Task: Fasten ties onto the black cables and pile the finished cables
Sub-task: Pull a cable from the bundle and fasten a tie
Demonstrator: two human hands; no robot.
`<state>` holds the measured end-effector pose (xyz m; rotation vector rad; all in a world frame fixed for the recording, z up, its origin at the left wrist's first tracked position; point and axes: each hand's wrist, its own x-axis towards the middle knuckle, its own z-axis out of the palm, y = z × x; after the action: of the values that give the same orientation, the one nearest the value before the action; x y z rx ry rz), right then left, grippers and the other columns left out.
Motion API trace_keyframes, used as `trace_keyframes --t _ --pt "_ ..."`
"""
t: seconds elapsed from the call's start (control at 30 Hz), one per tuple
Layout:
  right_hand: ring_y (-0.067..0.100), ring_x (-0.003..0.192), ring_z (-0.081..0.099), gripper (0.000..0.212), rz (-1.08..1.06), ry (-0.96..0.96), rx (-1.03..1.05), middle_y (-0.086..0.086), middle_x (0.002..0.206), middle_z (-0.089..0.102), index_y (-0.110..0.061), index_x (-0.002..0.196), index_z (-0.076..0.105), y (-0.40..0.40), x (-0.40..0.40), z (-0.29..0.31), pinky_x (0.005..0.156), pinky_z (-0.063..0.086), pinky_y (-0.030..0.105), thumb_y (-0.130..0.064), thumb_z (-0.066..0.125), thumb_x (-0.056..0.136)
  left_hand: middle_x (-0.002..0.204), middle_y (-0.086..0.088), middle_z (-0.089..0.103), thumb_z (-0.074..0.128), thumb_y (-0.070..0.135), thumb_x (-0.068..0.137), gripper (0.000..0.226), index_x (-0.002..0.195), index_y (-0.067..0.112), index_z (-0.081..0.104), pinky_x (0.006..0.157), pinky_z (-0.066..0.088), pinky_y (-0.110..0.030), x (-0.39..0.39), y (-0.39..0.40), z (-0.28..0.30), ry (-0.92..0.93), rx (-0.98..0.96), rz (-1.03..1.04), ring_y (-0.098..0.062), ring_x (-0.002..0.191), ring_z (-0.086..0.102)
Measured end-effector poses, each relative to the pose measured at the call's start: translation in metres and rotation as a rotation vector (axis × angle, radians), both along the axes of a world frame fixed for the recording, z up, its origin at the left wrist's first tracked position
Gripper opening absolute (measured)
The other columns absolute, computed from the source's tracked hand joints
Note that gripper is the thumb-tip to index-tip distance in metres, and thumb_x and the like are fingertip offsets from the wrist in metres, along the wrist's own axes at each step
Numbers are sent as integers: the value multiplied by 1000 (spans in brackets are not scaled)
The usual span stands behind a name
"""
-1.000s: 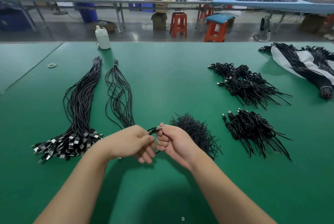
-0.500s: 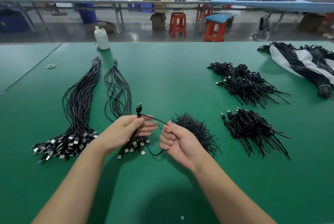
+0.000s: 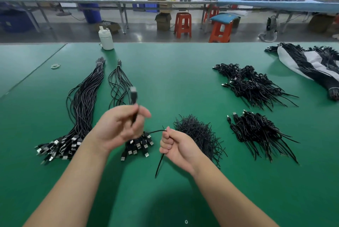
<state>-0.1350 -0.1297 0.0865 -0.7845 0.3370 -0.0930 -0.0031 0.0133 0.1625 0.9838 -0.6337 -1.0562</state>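
Observation:
My left hand pinches one black cable, its plug end sticking up and blurred. From there the cable runs right into my right hand, a closed fist; a black strand hangs out below the fist. A heap of loose black ties lies just right of my right hand. Two bundles of untied cables lie at left: a thick one and a thin one whose plugs show under my left hand. Piles of tied cables lie at right, near and far.
A white bottle stands at the far edge of the green table. A rubber band lies far left. More cables on a white sheet fill the far right corner. Stools and benches stand beyond.
My hands have drawn apart from a close grip. The left hand has risen, lifting the cable's plug end upward, while the right fist has dropped slightly.

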Motion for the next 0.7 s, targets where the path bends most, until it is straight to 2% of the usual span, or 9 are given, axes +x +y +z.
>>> trace_keyframes --t 0.13,0.2,0.3,0.4,0.47,0.5,0.6,0.67,0.7 --pt "12 54 26 33 37 -31 -121 -3 58 32 -13 72 56 -4 8 14 57 26 27 -22 47 102 67 -20 67 44 22 104 38 101 -6 69 49 30 -31 -1 5 -8 -556 452 -314 -15 34 40" --pt "12 55 26 32 71 -42 -224 -4 58 31 -12 76 55 -5 9 20 57 26 26 -20 43 105 77 -20 72 37 20 108 36 104 -1 65 47 39 -29 -6 0 -12 -639 585 -272 -18 39 52" --pt "11 56 26 32 86 -36 -342 -2 60 30 -11 78 53 -5 7 27 56 27 23 -18 39 107 89 -10 77 35 22 108 32 107 3 61 48 49 -28 -11 -8 -20 -699 615 -102 -23 53 67" --pt "11 55 28 33 92 -56 -432 -1 61 31 -10 78 52 -3 5 33 56 27 24 -16 37 107 96 -4 77 38 22 107 31 101 6 64 71 58 -41 -11 -12 -30 -829 590 -18 -29 80 74" --pt "11 56 29 33 100 -71 -463 1 62 32 -10 78 52 -3 4 37 57 29 24 -15 37 107 103 -8 76 40 18 107 29 103 6 66 91 56 -45 -10 -11 -37 -782 543 -20 -26 98 73" --pt "11 56 29 33 106 -75 -481 1 62 33 -9 78 52 -4 3 39 57 28 25 -14 37 107 106 -6 76 41 17 107 27 103 10 67 96 54 -40 -10 -10 -40 -740 509 -25 -22 104 71" --pt "11 57 31 33 116 -68 -583 2 62 36 -10 77 54 -5 0 38 56 28 24 -14 39 107 107 6 75 44 18 106 28 99 23 70 96 49 -18 -9 -7 -43 -737 434 12 -12 109 68" --pt "11 58 37 34 120 -28 -741 -2 61 44 -15 76 59 -2 -2 36 57 33 24 -15 43 106 117 5 73 40 21 106 29 114 22 68 99 46 -18 -14 -12 -44 -609 328 104 -10 115 65" --pt "12 60 42 34 131 5 -848 -5 62 49 -18 75 61 0 -2 34 60 37 25 -15 45 105 121 0 71 38 22 106 31 121 17 64 101 47 -22 -18 -16 -44 -451 244 175 -14 118 64"
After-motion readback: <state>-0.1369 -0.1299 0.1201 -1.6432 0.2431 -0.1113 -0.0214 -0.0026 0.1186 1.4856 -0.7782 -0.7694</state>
